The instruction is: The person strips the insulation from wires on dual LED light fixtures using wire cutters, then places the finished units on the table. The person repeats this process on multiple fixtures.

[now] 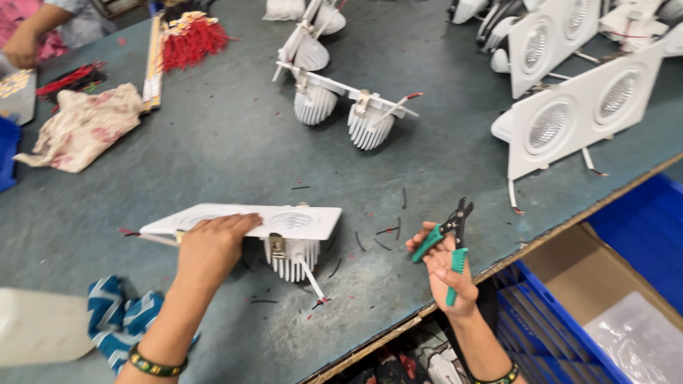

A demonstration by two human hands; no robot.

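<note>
Nearest the lens, low left: striped blue-and-white cloth [121,320] beside a pale white container [39,345], both just behind the left forearm. Left hand [212,245] laid flat, fingers spread and pressing down on the white twin downlight fixture [299,222]; nothing enclosed in the palm, plate pinned to the grey workbench [228,135]. Under the plate, just right of that hand: finned heat sink [290,262] with a spring clip, and a thin lead [314,284] trailing away from it, red at the tip. Scattered black and red wire offcuts [380,238] between the two hands. Right hand [445,267] closed round the green-handled wire cutters [449,242], jaws up and slightly parted, held clear of the fixture and the lead. Far beyond the grip: more finished fixtures [576,107], upturned ones [341,107], red wire bundle [191,41]. Beyond the bench edge, right of the cutters: blue crate [555,334].

Step judged: trimming or stripping of fixture leads, cutters between cuts. Next move likely needs jaws brought to the loose lead while the plate stays pinned.
</note>
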